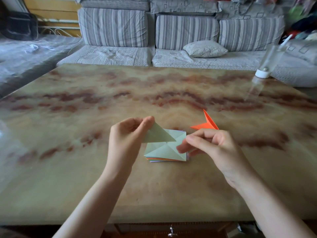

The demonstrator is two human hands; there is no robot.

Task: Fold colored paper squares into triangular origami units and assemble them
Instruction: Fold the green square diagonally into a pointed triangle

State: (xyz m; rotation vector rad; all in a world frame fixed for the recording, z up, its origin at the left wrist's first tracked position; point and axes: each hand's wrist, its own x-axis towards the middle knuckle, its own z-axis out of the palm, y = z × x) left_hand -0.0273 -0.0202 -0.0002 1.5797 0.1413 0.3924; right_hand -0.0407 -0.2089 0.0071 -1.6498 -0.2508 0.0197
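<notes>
My left hand [127, 134] pinches one corner of a pale green folded paper triangle [158, 135] and holds it just above the table. Under it lies a stack of colored paper squares [163, 152] whose top sheet is pale green and creased in an X. My right hand [211, 148] is at the stack's right edge with curled fingers. Its thumb lies on the top sheet, with fingers beside and below the edge, pinching it. An orange folded unit [206, 125] lies on the table just behind my right hand.
The marbled brown table [120, 93] stretches wide on all sides of the stack. A clear bottle with a white cap [267, 64] stands upside down at the far right edge. A grey striped sofa [171, 31] with a small cushion runs behind the table.
</notes>
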